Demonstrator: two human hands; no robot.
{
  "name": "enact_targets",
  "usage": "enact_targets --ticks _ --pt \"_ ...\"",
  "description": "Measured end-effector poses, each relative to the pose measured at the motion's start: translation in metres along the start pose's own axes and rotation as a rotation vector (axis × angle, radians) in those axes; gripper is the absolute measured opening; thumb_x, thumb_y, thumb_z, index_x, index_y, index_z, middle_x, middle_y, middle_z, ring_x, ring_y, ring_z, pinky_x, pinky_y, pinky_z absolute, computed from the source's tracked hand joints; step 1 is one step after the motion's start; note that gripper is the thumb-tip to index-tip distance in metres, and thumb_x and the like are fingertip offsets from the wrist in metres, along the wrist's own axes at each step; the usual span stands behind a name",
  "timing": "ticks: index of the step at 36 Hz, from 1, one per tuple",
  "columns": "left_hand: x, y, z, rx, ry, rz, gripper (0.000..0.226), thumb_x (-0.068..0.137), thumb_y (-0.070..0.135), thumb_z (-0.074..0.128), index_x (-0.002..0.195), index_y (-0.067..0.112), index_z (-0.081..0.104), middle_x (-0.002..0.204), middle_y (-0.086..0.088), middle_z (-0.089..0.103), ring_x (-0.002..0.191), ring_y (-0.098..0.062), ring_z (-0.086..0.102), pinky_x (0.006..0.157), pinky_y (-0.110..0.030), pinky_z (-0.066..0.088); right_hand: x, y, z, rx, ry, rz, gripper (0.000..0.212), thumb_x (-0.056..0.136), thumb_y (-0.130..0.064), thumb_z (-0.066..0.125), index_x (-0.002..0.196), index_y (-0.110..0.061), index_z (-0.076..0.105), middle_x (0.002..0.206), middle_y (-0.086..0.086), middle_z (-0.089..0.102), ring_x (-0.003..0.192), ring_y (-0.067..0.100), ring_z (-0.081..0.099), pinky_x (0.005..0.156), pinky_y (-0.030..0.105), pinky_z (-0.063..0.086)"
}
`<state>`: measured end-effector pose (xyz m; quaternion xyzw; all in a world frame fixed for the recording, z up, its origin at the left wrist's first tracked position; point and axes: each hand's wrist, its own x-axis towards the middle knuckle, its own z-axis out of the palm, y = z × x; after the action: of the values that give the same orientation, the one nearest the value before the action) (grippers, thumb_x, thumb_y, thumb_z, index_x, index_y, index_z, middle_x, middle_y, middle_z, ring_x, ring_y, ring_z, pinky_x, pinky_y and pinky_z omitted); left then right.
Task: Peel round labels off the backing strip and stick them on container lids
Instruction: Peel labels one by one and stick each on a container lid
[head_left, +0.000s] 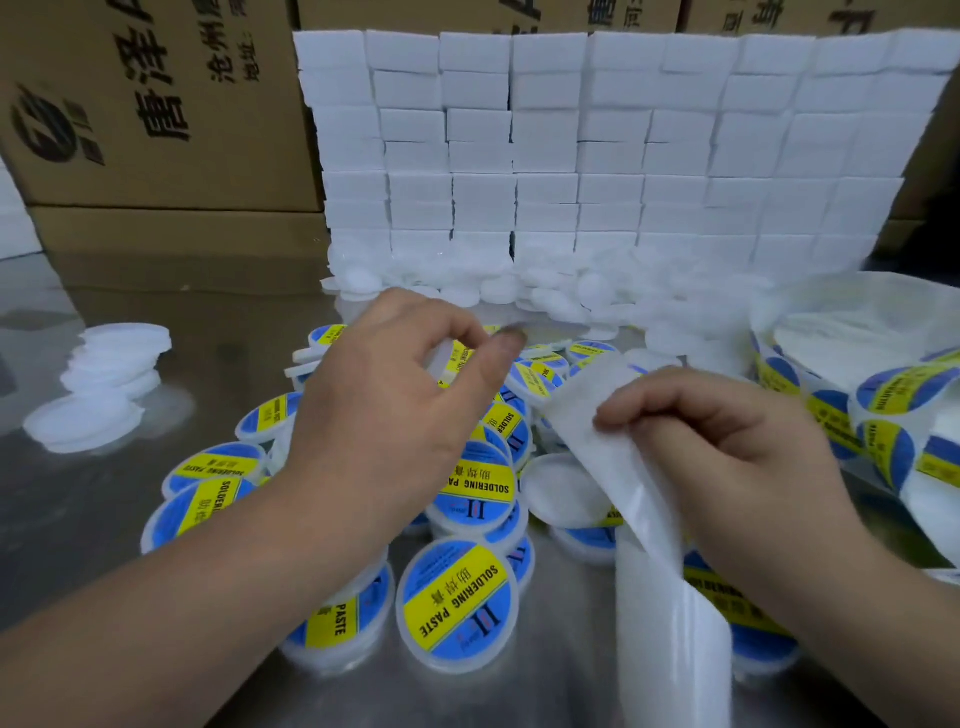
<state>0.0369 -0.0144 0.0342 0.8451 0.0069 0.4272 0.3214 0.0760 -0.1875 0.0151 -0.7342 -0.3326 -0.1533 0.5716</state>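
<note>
My left hand (400, 395) hovers over a heap of white round lids (457, 603) that carry blue and yellow labels; its thumb and forefinger pinch something small and blurred, seemingly a round label (460, 358). My right hand (727, 447) grips the white backing strip (660, 597), which curls down toward the table's front. Unlabelled white lids (566, 296) are piled at the back.
A wall of stacked white blocks (597, 145) stands behind the lids, with cardboard boxes (156, 104) beyond. Loose white discs (104, 395) lie at the left on the metal table (78, 519). Rolls of blue and yellow labels (893, 415) sit at the right.
</note>
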Motion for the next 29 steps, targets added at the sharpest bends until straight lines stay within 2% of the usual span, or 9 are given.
enact_targets --ticks 4,8,12,16,21,23,25,27,29 --pt "-0.0019 0.0045 -0.0014 0.058 -0.032 0.093 0.024 0.067 0.063 0.042 0.069 0.040 0.050 0.083 0.012 0.051 0.085 -0.004 0.048 0.068 -0.015 0.033 0.0010 -0.0045 -0.0027 0.121 -0.065 0.040 0.023 0.065 -0.036 0.050 0.072 -0.033 0.072 0.072 -0.018 0.071 0.076 -0.005 0.063 0.064 0.005 0.041" --pt "-0.0025 0.0080 -0.0038 0.111 -0.016 0.202 0.039 0.067 0.056 0.052 0.077 0.020 0.065 0.087 0.009 0.051 0.083 -0.014 0.052 0.066 -0.015 0.029 0.0022 -0.0050 -0.0035 0.206 -0.014 0.120 0.030 0.058 -0.052 0.051 0.064 -0.033 0.073 0.073 -0.008 0.072 0.077 0.003 0.066 0.073 0.020 0.051" --pt "-0.0017 0.0080 -0.0060 0.142 -0.027 0.243 0.040 0.066 0.053 0.056 0.080 0.017 0.066 0.088 0.008 0.051 0.083 -0.016 0.053 0.068 -0.011 0.029 0.0027 -0.0064 -0.0002 0.228 0.040 0.177 0.010 0.061 -0.033 0.063 0.061 -0.029 0.072 0.062 0.004 0.064 0.062 0.011 0.056 0.058 0.025 0.045" --pt "-0.0026 0.0070 -0.0045 0.186 -0.049 0.304 0.040 0.067 0.049 0.057 0.078 0.012 0.067 0.087 -0.001 0.058 0.080 -0.024 0.057 0.068 -0.021 0.035 0.0038 -0.0095 -0.0003 0.278 0.032 0.208 0.014 0.064 -0.032 0.061 0.063 -0.025 0.073 0.067 0.011 0.067 0.065 0.016 0.057 0.066 0.033 0.047" --pt "-0.0028 0.0062 -0.0049 0.236 -0.051 0.348 0.038 0.067 0.047 0.058 0.079 0.012 0.066 0.089 -0.003 0.060 0.081 -0.026 0.057 0.070 -0.022 0.035 0.0044 -0.0097 0.0006 0.229 0.033 0.215 0.011 0.071 -0.020 0.076 0.062 -0.025 0.071 0.065 0.017 0.064 0.060 0.016 0.052 0.062 0.033 0.043" --pt "-0.0033 0.0061 -0.0041 0.250 -0.068 0.348 0.037 0.067 0.047 0.057 0.079 0.013 0.065 0.090 -0.003 0.059 0.082 -0.027 0.057 0.071 -0.021 0.034 0.0044 -0.0090 0.0012 0.221 0.047 0.217 0.014 0.074 -0.015 0.070 0.062 -0.024 0.070 0.067 0.020 0.064 0.059 0.015 0.051 0.060 0.031 0.043" --pt "-0.0032 0.0055 -0.0027 0.242 -0.075 0.324 0.031 0.069 0.042 0.062 0.081 0.013 0.062 0.089 -0.001 0.056 0.083 -0.023 0.055 0.071 -0.019 0.032 0.0039 -0.0088 0.0024 0.218 0.058 0.207 0.016 0.075 -0.015 0.072 0.062 -0.024 0.070 0.065 0.018 0.063 0.060 0.015 0.051 0.061 0.032 0.043" --pt "-0.0020 0.0041 -0.0013 0.219 -0.047 0.259 0.015 0.073 0.023 0.065 0.084 0.018 0.056 0.090 0.005 0.049 0.082 -0.013 0.050 0.069 -0.015 0.029 0.0038 -0.0085 0.0022 0.245 0.089 0.196 0.013 0.072 -0.019 0.074 0.062 -0.024 0.069 0.062 0.016 0.061 0.062 0.017 0.051 0.061 0.032 0.043" --pt "0.0010 0.0020 -0.0004 0.126 -0.010 0.100 0.020 0.080 0.011 0.057 0.088 0.027 0.047 0.090 0.009 0.047 0.074 -0.006 0.045 0.065 -0.017 0.031 0.0046 -0.0084 -0.0002 0.280 0.144 0.189 0.019 0.075 -0.016 0.073 0.060 -0.027 0.069 0.058 0.004 0.061 0.059 0.015 0.052 0.056 0.027 0.045"
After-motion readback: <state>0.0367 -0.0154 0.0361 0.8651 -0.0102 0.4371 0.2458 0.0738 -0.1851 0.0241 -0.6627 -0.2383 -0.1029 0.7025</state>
